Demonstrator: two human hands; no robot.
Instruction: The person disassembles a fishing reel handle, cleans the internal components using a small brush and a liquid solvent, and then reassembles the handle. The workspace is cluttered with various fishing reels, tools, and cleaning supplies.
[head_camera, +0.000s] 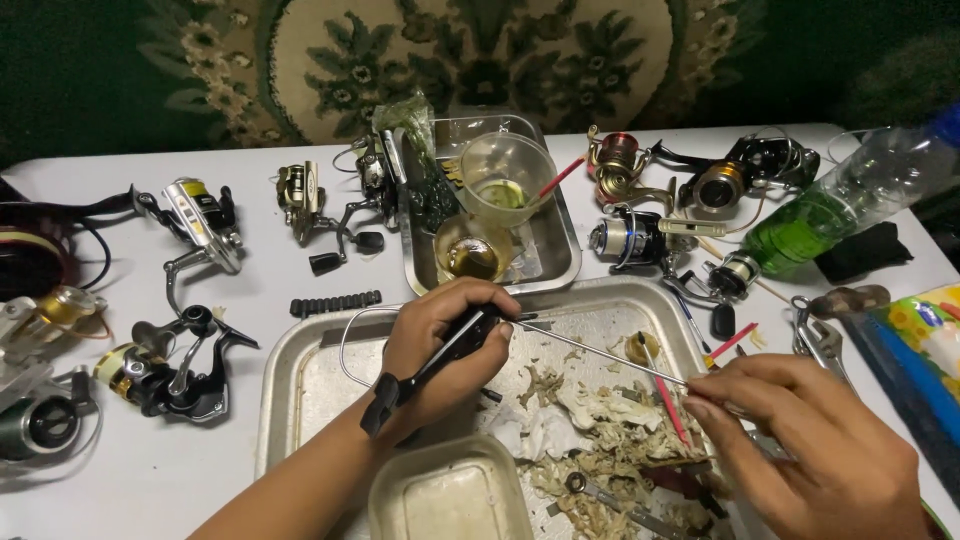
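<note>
A black reel part (440, 362) sits over the metal tray (300, 370), left hand (440, 345) wrapped tight around it to steady it. Its thin steel shaft (600, 360) runs right, where the right hand (800, 440) pinches the tip. Crumpled greasy tissue (590, 420) lies beneath; shiny reels (170, 370) lie farther out.

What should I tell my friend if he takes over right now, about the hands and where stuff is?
Left hand: shut on a black reel part, over the big tray.
Right hand: pinching the end of a thin metal rod that runs from that part.
In the tray: dirty tissue scraps, a red pick, a small tub.
Whole reels lie around on the table.
Done: part stripped out. Left: cannot tell.
</note>
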